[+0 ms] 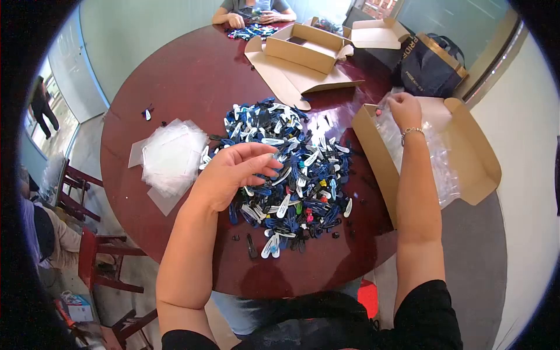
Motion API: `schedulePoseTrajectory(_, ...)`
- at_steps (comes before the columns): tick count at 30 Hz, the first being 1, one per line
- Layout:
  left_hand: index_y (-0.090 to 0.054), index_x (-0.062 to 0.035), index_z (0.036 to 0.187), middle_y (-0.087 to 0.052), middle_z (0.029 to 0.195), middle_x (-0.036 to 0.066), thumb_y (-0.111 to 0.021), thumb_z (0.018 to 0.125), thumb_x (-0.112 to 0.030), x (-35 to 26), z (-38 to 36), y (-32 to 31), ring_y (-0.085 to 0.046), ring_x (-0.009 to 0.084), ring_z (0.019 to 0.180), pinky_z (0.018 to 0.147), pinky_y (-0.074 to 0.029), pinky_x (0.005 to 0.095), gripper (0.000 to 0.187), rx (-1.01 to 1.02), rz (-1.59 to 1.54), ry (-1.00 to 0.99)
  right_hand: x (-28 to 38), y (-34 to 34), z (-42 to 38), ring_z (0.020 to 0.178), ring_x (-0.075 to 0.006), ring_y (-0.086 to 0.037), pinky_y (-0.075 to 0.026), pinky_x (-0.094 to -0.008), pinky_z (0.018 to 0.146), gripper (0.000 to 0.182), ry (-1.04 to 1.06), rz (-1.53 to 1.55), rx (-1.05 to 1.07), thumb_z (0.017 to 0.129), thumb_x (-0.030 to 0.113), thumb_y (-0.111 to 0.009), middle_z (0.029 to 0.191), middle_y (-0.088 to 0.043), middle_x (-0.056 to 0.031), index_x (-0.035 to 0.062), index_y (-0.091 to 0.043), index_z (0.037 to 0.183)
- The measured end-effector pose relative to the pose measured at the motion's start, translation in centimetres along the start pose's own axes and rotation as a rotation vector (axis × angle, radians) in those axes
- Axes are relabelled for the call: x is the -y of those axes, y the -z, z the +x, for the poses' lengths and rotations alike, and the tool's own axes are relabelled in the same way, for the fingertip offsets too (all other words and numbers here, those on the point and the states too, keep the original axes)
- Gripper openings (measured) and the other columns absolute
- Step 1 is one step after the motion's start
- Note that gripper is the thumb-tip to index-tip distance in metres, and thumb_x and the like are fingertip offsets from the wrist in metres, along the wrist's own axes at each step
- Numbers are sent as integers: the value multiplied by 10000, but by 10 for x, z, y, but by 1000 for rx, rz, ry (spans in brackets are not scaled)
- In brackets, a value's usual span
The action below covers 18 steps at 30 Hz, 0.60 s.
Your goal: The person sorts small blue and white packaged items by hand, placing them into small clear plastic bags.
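**Count of items on and around the round table**

You have one round table (pixel 175 87). On it: one pile of hair clips (pixel 291 169), too many to count, plus a second, smaller heap (pixel 252 31) at the far edge. One stack of clear plastic bags (pixel 172 156). Three open cardboard boxes (pixel 306 46), (pixel 379 32), (pixel 478 157). One dark bag (pixel 429 67). Two red chairs (pixel 93 256), (pixel 73 186).

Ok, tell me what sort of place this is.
Probably a small workshop or home packing room, not a factory line. A round wooden table holds a heap of hair clips, a stack of clear plastic bags and open cardboard boxes. Another person sorts clips at the far side.
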<state>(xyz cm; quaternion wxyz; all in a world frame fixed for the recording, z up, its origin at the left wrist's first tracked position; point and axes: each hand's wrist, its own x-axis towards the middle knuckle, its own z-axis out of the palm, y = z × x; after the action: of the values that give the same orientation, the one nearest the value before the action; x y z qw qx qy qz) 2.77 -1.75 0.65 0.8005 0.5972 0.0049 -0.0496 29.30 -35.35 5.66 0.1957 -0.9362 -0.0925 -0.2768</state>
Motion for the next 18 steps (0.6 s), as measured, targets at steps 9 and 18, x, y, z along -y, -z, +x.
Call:
schedulePoseTrajectory(9, -611, -23, 1168, -689, 1031, 100, -614, 939, -189, -1, 0, 4, -675, 142, 909, 744, -550, 223, 282, -25, 6, -40, 12, 8, -9, 903, -340, -672, -518, -404, 818, 351, -65, -219, 58, 768, 200, -616, 931, -700, -192, 30, -671, 1069)
schedulePoseTrajectory(18, -608, -25, 1169, -684, 1048, 103, -615, 932, -208, -2, 0, 1, -669, 153, 917, 743, -534, 231, 300, -29, 84, -13, -7, -17, 7, 911, -341, -659, -513, -390, 811, 201, 254, -109, -341, 731, 89, -654, 880, -687, -182, 28, -707, 914)
